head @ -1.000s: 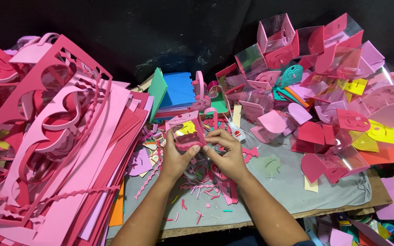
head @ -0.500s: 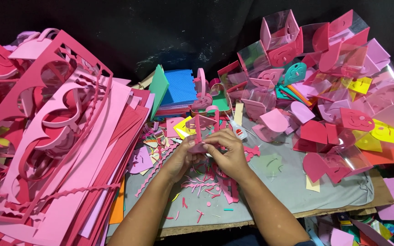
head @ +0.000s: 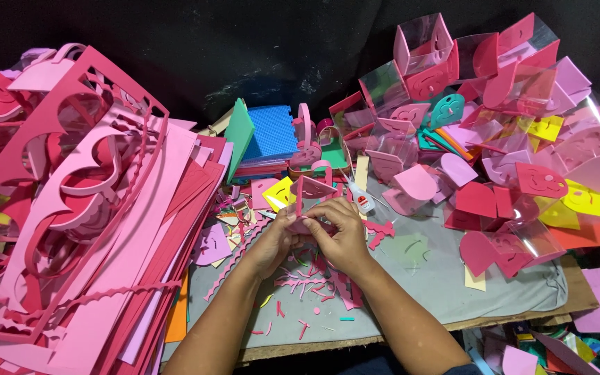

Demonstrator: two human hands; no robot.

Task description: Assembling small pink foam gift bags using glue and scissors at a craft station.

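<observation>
Pinched between both hands, a small pink foam piece with upright strips is held just above the grey surface, in the middle of the work area. The left hand is closed on the lower left edge of the piece, and the right hand is closed over its base from the other side, fingers curled, so that the piece is kept upright and steady while its parts are pressed together. The raised hold seems chosen so that the thin strips are not bent against the surface.

Directly beneath the grip, pink foam scraps are scattered. Just beyond the grip, a small glue bottle lies within easy reach, and a yellow foam piece is seen to the left of it. Well to the left of the grip, a tall stack of cut-out foam sheets is piled; to the right, clear boxes with pink foam shapes are heaped.

Compared with half a second ago, the hands are drawn slightly closer to the body and the piece is turned more upright; compared with a second ago, the fingers are brought closer together over it.
</observation>
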